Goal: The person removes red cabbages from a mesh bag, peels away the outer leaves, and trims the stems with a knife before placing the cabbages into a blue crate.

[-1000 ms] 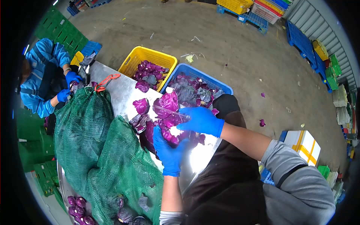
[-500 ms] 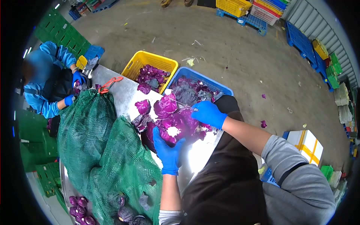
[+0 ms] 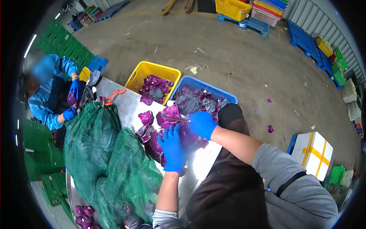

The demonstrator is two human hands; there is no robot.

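Note:
My right hand [image 3: 203, 125], in a blue glove, is closed round a knife [image 3: 174, 118] whose blade points left over the heap. My left hand [image 3: 172, 150], also gloved in blue, lies lower and to the left, its fingers stretched up and apart against the purple leaves. Beside it, partly hidden and blurred, is a red cabbage [image 3: 189, 138]. Loose red cabbage leaves [image 3: 153, 142] are heaped on the metal table [image 3: 204, 160] around both hands. A cupped leaf [image 3: 146, 118] lies left of the blade.
Yellow [image 3: 133, 79] and blue crates [image 3: 206, 84] with leaves stand beyond the table. Green mesh sacks [image 3: 91, 133] cover its left side, near small red cabbages [image 3: 84, 216]. A co-worker [image 3: 47, 95] in blue handles a cabbage. A white taped box [image 3: 312, 154] stands right.
My left hand has shifted up and turned, its fingers now raised over the leaves. The knife has swung so its blade shows flat, pointing left. The view has tilted slightly.

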